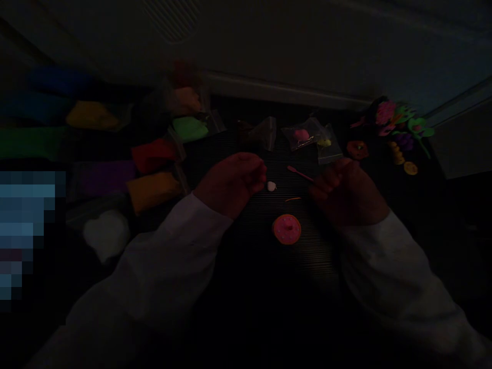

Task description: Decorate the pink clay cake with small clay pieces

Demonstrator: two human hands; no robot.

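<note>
The picture is very dark. My left hand [235, 180] is above the dark table with its fingers loosely curled in; I see nothing between them. A small white lump [271, 186] lies just right of its fingertips. My right hand [348, 192] is also curled, and no object shows in it. A pink modelling tool [300, 173] reaches toward its fingers, its far end against or under them; I cannot tell which. Between my wrists sits a round pink clay piece [286, 229] with an orange rim, pale dots and a small knob. A thin orange strip [292, 199] lies above it.
Bags of coloured clay crowd the left: yellow [92, 115], green [190, 129], red [154, 155], orange [154, 190], purple [107, 177] and white [106, 234]. Small bags [302, 135] lie at the back. Clay flowers [385, 113] and a yellow disc [411, 168] are at right. A pale wall [277, 56] stands behind.
</note>
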